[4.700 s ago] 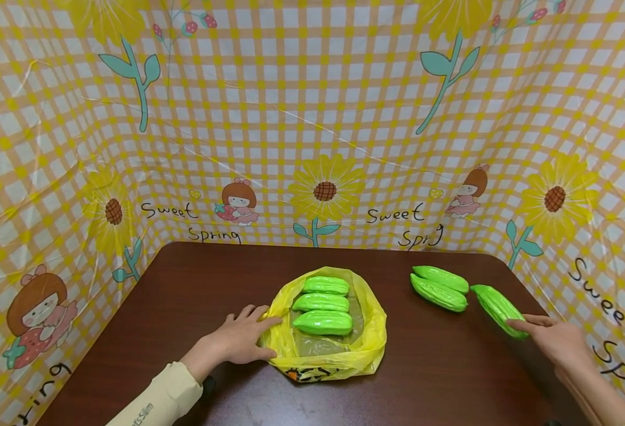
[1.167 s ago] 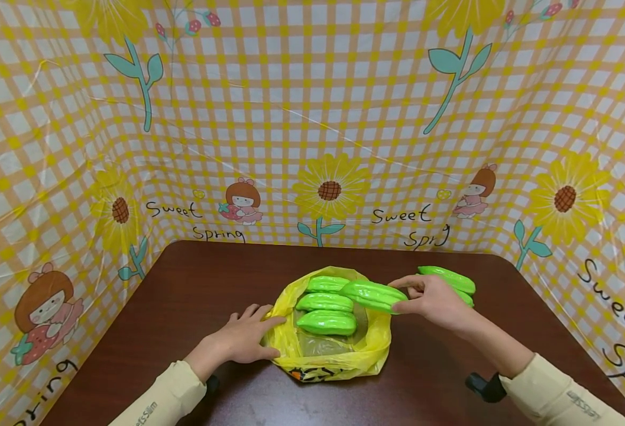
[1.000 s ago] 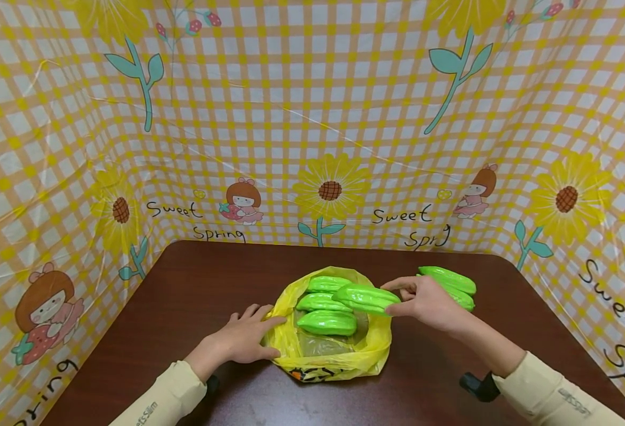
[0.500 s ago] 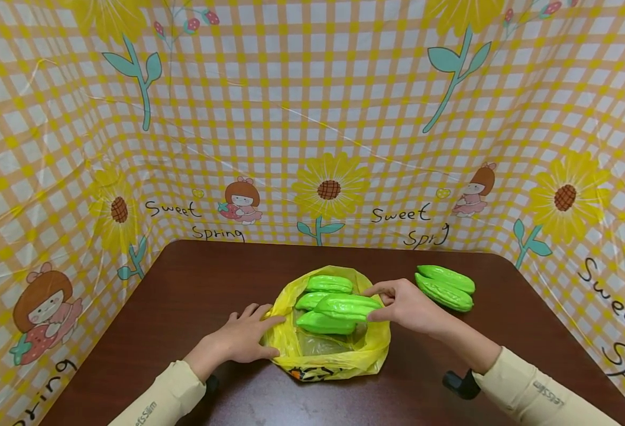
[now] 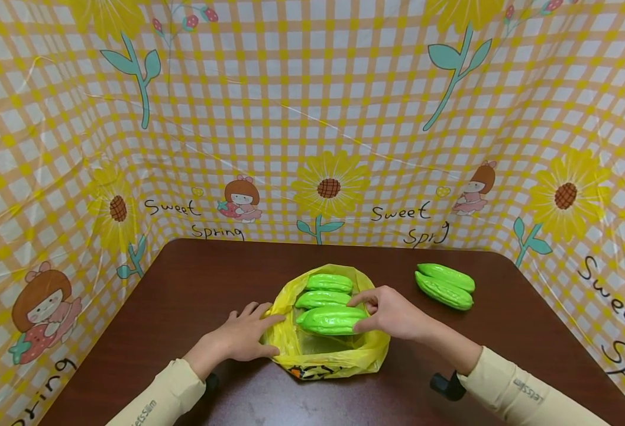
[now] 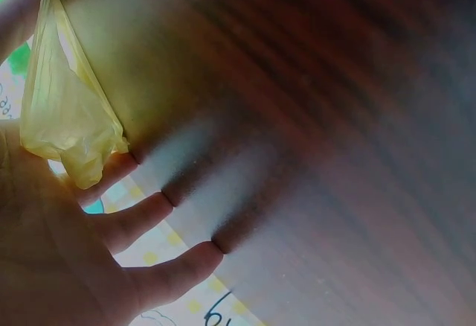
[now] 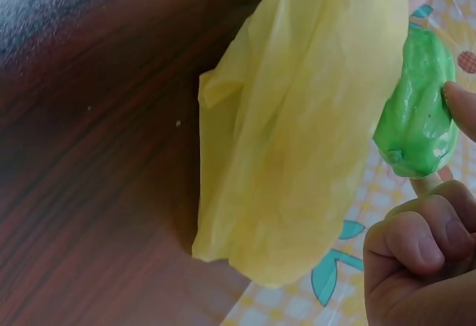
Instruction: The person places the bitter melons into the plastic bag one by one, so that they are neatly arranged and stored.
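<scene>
A yellow plastic bag point(image 5: 378, 349) stands with its mouth wide open at the middle of the table. Inside it, two green bitter melons point(image 5: 329, 283) lie side by side behind a third one point(image 5: 325, 320), whose right end my right hand point(image 5: 392, 313) pinches between thumb and fingers. That held bitter melon covers whatever lies under it. In the right wrist view, its blunt end point(image 7: 418, 129) shows beyond the bag's wall. My left hand point(image 5: 243, 336) rests at the bag's left side, fingers spread with tips on the table; the bag's edge point(image 6: 71, 110) hangs by the thumb.
Two more bitter melons point(image 5: 444, 287) lie together on the dark brown table point(image 5: 211, 272), right of the bag. A checked cloth with sunflowers point(image 5: 328, 188) walls off the table's back and sides. A black wrist mount point(image 5: 447, 386) hangs under the right sleeve.
My right hand carried a bitter melon from the table's right side leftward into the bag, then lowered it toward the front over another one. The left hand has stayed at the bag's side.
</scene>
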{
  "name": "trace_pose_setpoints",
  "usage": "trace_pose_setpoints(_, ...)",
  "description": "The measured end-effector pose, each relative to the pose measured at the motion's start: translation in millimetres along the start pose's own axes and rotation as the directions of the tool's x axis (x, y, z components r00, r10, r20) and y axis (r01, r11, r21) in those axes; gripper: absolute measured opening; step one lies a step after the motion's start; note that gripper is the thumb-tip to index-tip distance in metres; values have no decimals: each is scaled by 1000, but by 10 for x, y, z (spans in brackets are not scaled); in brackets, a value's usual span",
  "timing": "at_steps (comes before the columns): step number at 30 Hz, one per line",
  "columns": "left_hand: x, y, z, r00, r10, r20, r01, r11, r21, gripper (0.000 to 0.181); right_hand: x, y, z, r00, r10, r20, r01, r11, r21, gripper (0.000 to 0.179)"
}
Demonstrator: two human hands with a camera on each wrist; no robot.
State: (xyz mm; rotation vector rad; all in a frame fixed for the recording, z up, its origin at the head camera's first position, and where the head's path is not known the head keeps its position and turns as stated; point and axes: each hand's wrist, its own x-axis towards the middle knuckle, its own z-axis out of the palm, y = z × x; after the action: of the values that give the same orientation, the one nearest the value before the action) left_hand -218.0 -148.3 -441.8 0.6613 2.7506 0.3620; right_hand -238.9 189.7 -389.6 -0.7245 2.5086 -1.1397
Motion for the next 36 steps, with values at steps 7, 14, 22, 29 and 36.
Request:
trace_pose_setpoints(7,2,-7,1,1000,-4,-3,4,1000,13,69,14,-17,77,999,-20,42,20,1000,0,46)
trace_pose_setpoints(14,-7,13,-4,1000,-2,-5,2,1000,20,70,17,3,143,997,-30,75,34,998,-45,41)
trace_pose_setpoints(22,-1,10,9,1000,0,-7,1,1000,21,69,20,11,197,995,-22,99,33,993,-109,39)
trace_pose_setpoints(29,-7,15,-1,1000,-4,-5,4,1000,15,69,35,15,239,995,-47,92,67,973,-222,37)
trace_pose_setpoints(36,-14,23,-8,1000,-4,-6,4,1000,14,69,25,5,263,995,-57,79,77,958,-275,37)
